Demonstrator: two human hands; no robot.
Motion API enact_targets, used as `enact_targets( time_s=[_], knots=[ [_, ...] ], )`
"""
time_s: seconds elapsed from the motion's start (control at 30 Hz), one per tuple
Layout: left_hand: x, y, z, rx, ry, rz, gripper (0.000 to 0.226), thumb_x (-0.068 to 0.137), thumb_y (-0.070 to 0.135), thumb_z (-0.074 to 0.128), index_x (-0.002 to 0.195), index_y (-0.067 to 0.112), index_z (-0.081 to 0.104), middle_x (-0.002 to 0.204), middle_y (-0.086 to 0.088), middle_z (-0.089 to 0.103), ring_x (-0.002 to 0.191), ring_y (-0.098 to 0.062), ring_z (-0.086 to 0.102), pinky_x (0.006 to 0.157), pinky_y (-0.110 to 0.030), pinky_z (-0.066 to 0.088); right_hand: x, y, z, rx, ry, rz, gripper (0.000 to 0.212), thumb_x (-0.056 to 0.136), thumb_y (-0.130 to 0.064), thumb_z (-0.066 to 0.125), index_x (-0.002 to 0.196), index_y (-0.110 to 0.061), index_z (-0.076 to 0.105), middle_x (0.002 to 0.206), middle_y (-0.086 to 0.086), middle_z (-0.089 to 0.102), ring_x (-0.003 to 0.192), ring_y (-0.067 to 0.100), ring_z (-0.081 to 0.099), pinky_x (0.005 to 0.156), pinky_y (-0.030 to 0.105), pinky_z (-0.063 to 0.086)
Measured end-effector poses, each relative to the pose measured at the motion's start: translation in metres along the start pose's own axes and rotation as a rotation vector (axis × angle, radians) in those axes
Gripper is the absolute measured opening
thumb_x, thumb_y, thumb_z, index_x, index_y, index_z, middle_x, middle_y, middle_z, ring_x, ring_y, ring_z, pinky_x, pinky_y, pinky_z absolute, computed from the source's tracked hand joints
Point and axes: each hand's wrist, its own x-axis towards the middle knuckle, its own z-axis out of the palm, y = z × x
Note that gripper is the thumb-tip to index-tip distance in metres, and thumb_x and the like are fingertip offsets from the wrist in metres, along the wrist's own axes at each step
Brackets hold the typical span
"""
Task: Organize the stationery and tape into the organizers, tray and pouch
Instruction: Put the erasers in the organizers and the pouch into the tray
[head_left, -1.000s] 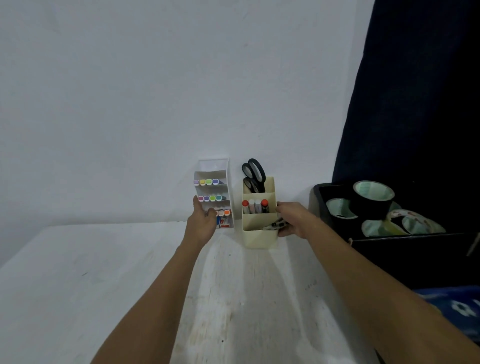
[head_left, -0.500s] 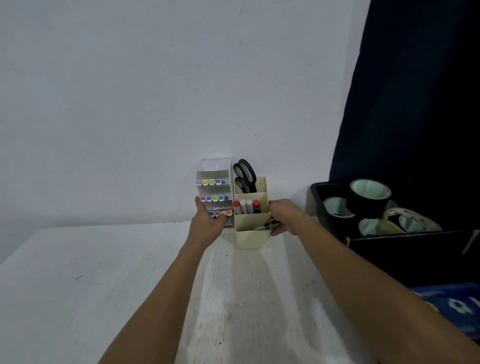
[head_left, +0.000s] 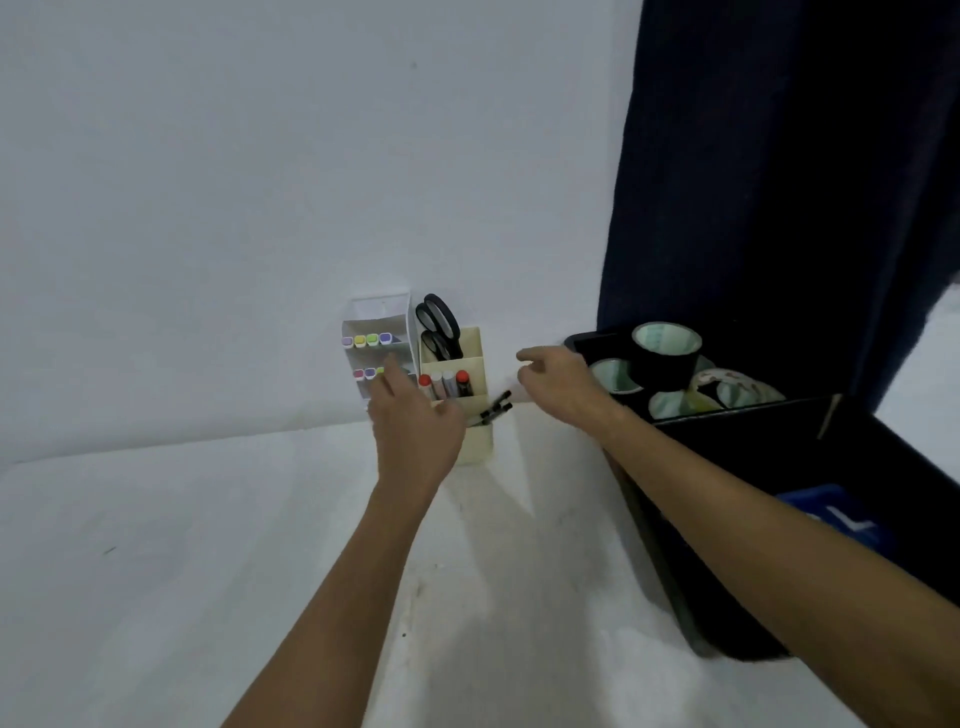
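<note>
A: What stands at the table's (head_left: 208, 545) back edge?
B: I see two organizers (head_left: 470, 395) side by side, scissors (head_left: 439, 327) in the right one's rear slot, pens (head_left: 496, 408) in its front.
A: And the tray (head_left: 779, 467)?
B: Along the right edge, tape (head_left: 666, 356) in its far end.

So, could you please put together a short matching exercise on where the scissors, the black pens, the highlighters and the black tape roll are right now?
Things:
1. scissors
2. black pens
3. highlighters
4. black tape roll

Places:
A. white tiered organizer
B. black tray
C. back compartment of the cream organizer
D. front compartment of the cream organizer, leaning right

Pairs: 1-C, 2-D, 3-A, 4-B
</note>
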Motion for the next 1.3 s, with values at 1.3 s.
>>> enact_targets(
  time_s=[1.3],
  knots=[
    [-0.104, 0.034, 0.075, 0.086, -0.603, 0.182, 0.072, 0.085, 0.011, 0.052, 0.148, 0.002, 0.017, 0.159, -0.008, 0.001, 0.144, -0.026, 0.021, 0.117, -0.035, 0.024, -0.161, 0.146, -0.115, -0.784, 0.235, 0.319, 0.053, 0.081, -0.037, 0.053, 0.129, -0.016, 0.047, 0.138, 0.025, 0.036, 0.116, 0.045, 0.043, 0.099, 0.050, 0.037]
  ],
)
